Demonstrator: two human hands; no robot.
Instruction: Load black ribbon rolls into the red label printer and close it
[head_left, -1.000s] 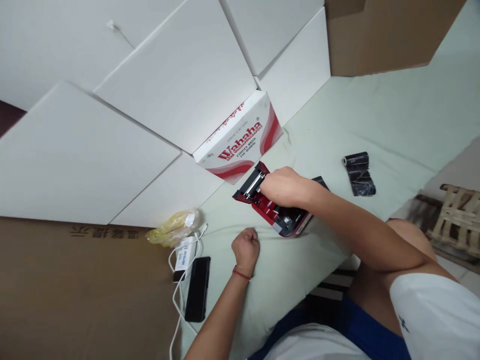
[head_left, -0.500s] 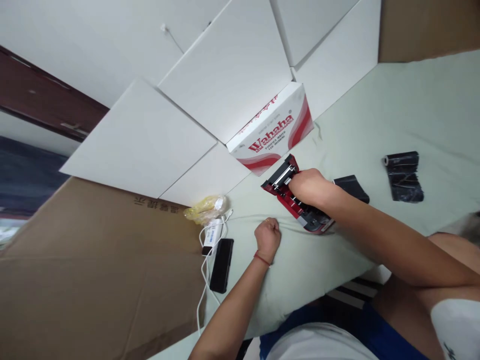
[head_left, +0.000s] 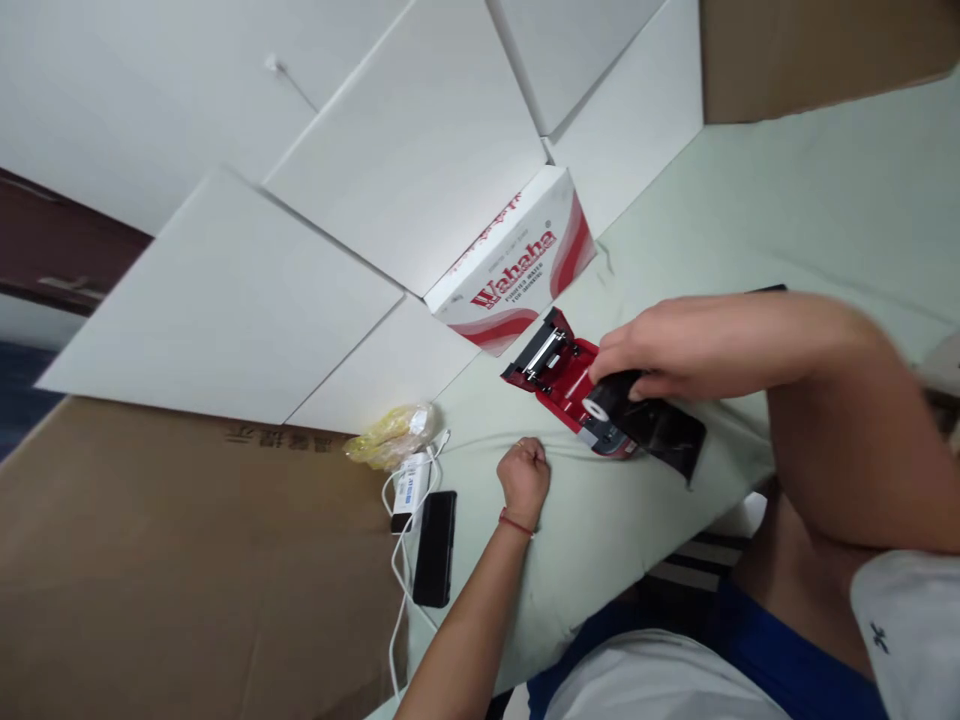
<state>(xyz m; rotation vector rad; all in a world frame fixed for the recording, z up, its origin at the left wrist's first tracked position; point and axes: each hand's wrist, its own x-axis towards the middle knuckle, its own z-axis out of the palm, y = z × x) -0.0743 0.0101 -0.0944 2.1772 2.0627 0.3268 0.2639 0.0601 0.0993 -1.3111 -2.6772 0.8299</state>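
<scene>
Lap and shirt: white shirt [head_left: 649,680] and blue shorts [head_left: 780,640] at the bottom edge.
Phone: black smartphone [head_left: 435,550], face up on the pale green cloth [head_left: 600,540], left of the forearm.
Left hand: left hand [head_left: 523,475], fingers curled into a fist, set down on the cloth; red cord bracelet [head_left: 517,521] at the wrist.
Right hand: right hand [head_left: 667,345], palm down, thumb and fingers pinching the black film roll.
Roll: black film roll [head_left: 622,400], white core facing left, above the printer's open bay; whether it touches the printer I cannot tell. Its loose film [head_left: 670,445] trails toward the person.
Printer: red-and-black printer [head_left: 568,392], apparently a compact one, on the cloth, hinged lid [head_left: 525,366] swung open toward the carton, metal roller inside it.
Behind the forearm: a dark edge, too hidden to identify.
Cable side: white cable [head_left: 392,650] running past a small white box [head_left: 410,482] with blue print; yellow plastic bag [head_left: 386,435] just beyond.
Carton: red-and-white Wahaha water carton [head_left: 517,275], against the white panels [head_left: 420,130].
Edges: brown cardboard [head_left: 187,550] left, brown cardboard box [head_left: 817,60] far right.
</scene>
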